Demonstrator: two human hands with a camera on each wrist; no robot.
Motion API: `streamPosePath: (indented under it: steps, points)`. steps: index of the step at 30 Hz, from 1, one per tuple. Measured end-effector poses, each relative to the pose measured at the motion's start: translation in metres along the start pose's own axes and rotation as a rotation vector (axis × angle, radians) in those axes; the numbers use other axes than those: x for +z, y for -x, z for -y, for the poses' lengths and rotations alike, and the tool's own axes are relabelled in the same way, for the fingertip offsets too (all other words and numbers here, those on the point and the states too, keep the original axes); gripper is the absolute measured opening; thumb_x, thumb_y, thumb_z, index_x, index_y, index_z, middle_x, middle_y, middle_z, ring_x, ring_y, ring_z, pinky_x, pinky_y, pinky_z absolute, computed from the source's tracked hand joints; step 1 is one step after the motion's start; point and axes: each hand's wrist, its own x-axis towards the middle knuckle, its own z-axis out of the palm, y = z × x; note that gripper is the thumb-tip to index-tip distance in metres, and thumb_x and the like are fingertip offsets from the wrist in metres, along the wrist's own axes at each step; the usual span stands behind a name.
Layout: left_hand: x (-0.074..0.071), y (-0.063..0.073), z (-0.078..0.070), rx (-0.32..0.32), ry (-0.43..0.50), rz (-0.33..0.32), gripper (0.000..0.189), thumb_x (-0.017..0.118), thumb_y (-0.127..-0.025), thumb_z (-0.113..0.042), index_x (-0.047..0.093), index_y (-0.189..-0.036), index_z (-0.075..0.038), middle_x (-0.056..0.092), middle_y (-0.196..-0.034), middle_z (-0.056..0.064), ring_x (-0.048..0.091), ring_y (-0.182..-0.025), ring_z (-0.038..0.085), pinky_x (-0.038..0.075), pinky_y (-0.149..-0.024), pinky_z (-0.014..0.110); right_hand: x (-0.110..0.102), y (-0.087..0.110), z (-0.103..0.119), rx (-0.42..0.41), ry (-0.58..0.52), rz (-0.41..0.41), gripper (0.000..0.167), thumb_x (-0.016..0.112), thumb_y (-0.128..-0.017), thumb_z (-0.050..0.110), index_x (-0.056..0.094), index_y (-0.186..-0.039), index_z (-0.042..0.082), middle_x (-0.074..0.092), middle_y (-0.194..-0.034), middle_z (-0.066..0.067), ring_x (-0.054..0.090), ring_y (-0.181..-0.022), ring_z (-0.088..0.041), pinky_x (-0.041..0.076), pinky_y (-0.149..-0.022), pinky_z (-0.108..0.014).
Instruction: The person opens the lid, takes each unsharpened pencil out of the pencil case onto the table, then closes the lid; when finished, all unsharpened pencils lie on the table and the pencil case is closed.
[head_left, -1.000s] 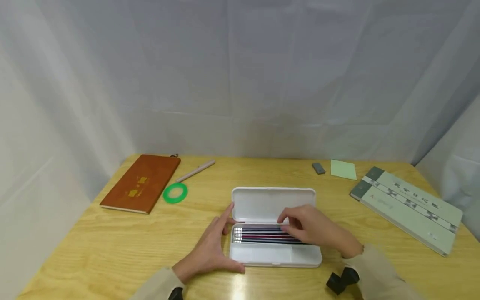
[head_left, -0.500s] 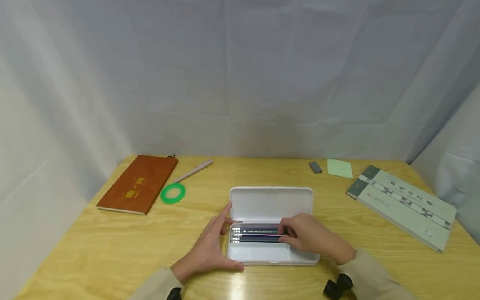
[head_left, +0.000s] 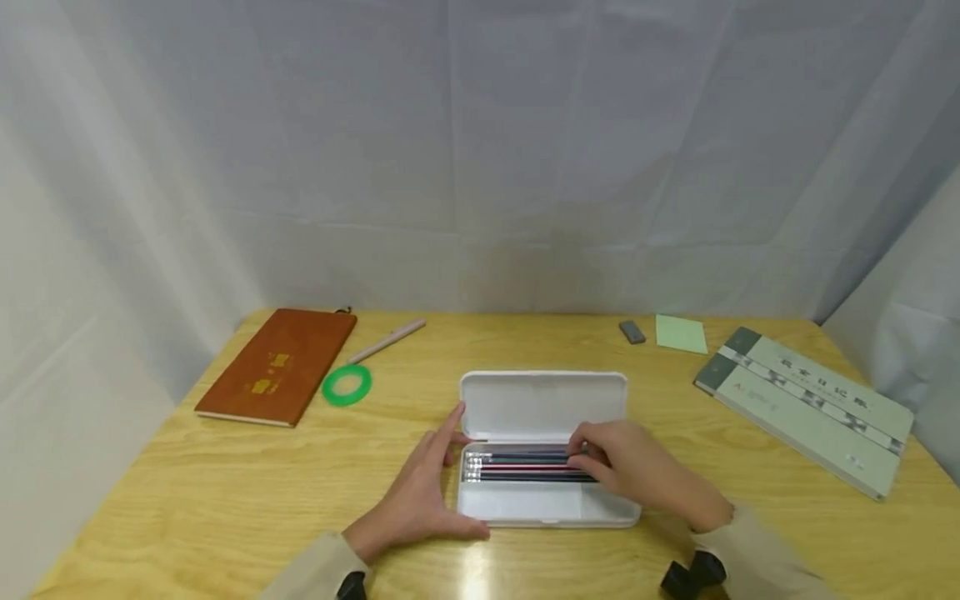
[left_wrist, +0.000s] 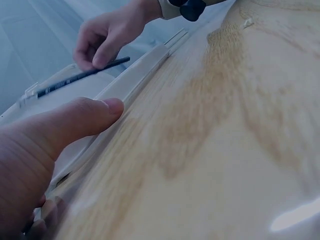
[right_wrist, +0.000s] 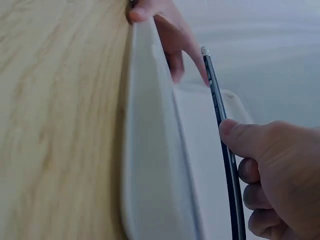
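Observation:
A white pencil case [head_left: 517, 504] lies with its lid [head_left: 543, 404] tipped back, and several dark pencils and a red one line its rear compartment in the head view. My left hand [head_left: 423, 496] spans the case's left end, thumb at the front edge, index finger against the lid. Over the case's right half, my right hand [head_left: 630, 467] pinches a dark pencil [right_wrist: 217, 100] between thumb and fingers. In the right wrist view that pencil slants over the case, its eraser end pointing toward my left hand. Its other end passes out of that view.
A brown notebook [head_left: 277, 367], a green ring [head_left: 347, 385] and a pale pen [head_left: 386, 340] lie on the left. At the back right are a grey eraser [head_left: 632, 332], a green notepad [head_left: 681, 333] and a large green ledger [head_left: 810, 408]. A white curtain hangs behind the table.
My right hand has dipped into the pencil compartment, then moved slightly right, its fingers now pinching a pencil. The left hand stays at the case's left end.

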Motion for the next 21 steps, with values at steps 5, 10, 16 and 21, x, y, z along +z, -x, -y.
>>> streamPosePath:
  steps: [5, 10, 16, 21]
  points:
    - [0.001, -0.003, -0.002, 0.001, -0.001, 0.009, 0.146, 0.093, -0.041, -0.051, 0.006, -0.156, -0.029, 0.053, -0.124, -0.009, 0.044, -0.094, 0.008, 0.043, -0.082, 0.025, -0.017, 0.030, -0.016, 0.010, 0.070, -0.169, 0.011, 0.072, -0.083, 0.008, 0.066, -0.088, 0.016, 0.040, -0.059, 0.019, 0.030, -0.052, 0.008, 0.032, -0.047, -0.015]
    - [0.001, -0.004, -0.003, 0.021, -0.003, 0.022, 0.144, 0.092, -0.043, -0.054, 0.007, -0.156, -0.025, 0.052, -0.123, -0.008, 0.043, -0.093, 0.009, 0.042, -0.080, 0.024, -0.029, 0.073, -0.044, 0.123, 0.133, -0.232, 0.013, 0.075, -0.080, 0.008, 0.068, -0.085, 0.019, 0.037, -0.059, 0.022, 0.030, -0.052, 0.009, 0.030, -0.046, -0.016]
    - [0.001, -0.003, -0.003, -0.003, 0.012, 0.029, 0.145, 0.092, -0.042, -0.053, 0.006, -0.156, -0.028, 0.051, -0.123, -0.009, 0.043, -0.093, 0.008, 0.042, -0.081, 0.024, -0.042, 0.115, -0.073, 0.177, 0.169, -0.250, 0.016, 0.077, -0.077, 0.006, 0.069, -0.082, 0.019, 0.038, -0.060, 0.024, 0.031, -0.053, 0.008, 0.030, -0.047, -0.016]
    - [0.001, -0.001, -0.002, -0.021, 0.013, 0.015, 0.146, 0.093, -0.041, -0.050, 0.005, -0.156, -0.030, 0.051, -0.122, -0.010, 0.043, -0.093, 0.007, 0.043, -0.081, 0.024, -0.047, 0.126, -0.086, 0.206, 0.179, -0.210, 0.015, 0.075, -0.080, 0.007, 0.069, -0.082, 0.020, 0.041, -0.060, 0.025, 0.032, -0.053, 0.008, 0.031, -0.048, -0.018]
